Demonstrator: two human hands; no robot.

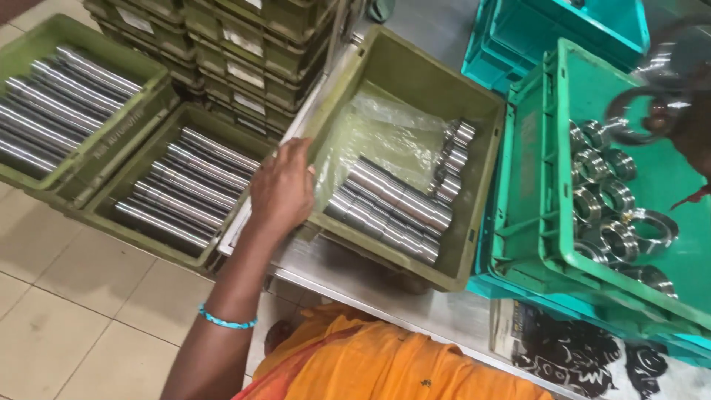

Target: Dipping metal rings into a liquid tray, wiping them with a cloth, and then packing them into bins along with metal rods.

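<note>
The left hand (281, 189) rests on the left rim of an olive green crate (474, 222) that sits on the steel table (355, 285), its fingers (296, 152) curled over the edge and closed on the rim and on the border of a clear plastic liner (385, 133) lying inside; the right hand is out of view, so its state cannot be told. In the crate, polished steel shafts (392, 207) lie side by side in a near row, with a shorter stack at the far right, and the liner is bunched towards the far left, leaving much of the crate's floor bare; judging by this, the crate looks only partly filled. To the left, down on the tiled floor (67, 274), stand two more green crates (96, 159) packed with longer steel rods (185, 185), and behind them a stack of similar crates (244, 67). To the right, teal trays (533, 222) hold shiny metal rings (607, 215), and a blurred ring-shaped part (652, 111) hangs at the far right. The crumpled liner covers part of the crate's bottom, and the teal trays press close against the crate's right wall, leaving little room there
</note>
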